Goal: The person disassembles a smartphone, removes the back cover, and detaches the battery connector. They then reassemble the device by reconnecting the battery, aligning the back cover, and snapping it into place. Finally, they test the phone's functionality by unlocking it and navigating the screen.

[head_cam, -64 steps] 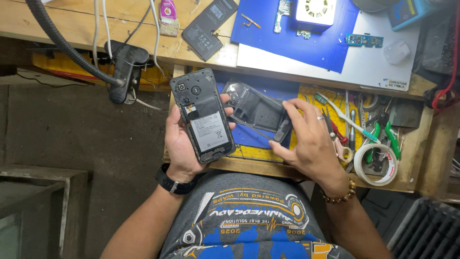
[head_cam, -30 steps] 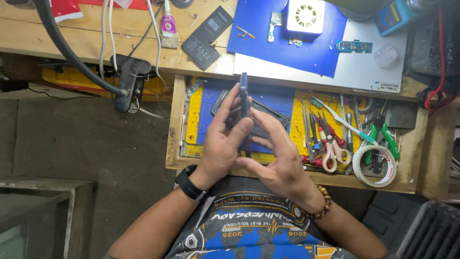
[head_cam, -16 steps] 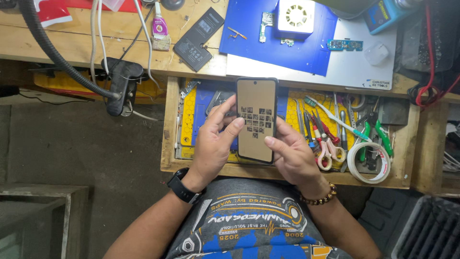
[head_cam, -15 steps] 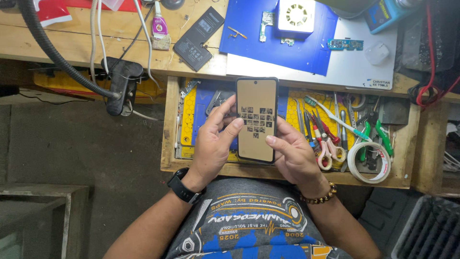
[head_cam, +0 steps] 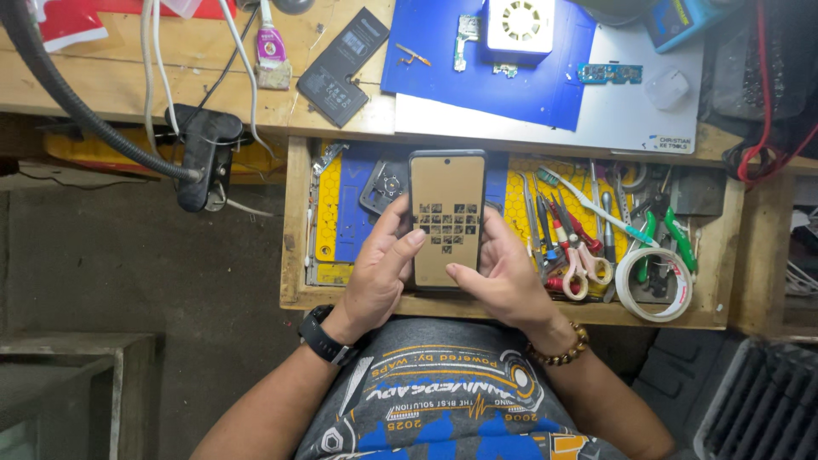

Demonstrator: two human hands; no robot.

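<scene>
Here the left hand (head_cam: pixel 379 277) and right hand (head_cam: pixel 503 277) grasp the phone (head_cam: pixel 447 213) by its side edges; it looks light, stiff, probably slippery and fragile.

Glossy glass phone (head_cam: pixel 447 217); rough wooden drawer (head_cam: pixel 294 221).

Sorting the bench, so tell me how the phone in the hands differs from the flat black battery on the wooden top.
The black-framed phone with a lit tan screen is held by the left hand and right hand over the open drawer; the flat black rectangular battery lies untouched on the wooden benchtop. The phone stands straight in view; the battery lies slanted. The phone looks larger. Both are flat rectangles.
</scene>
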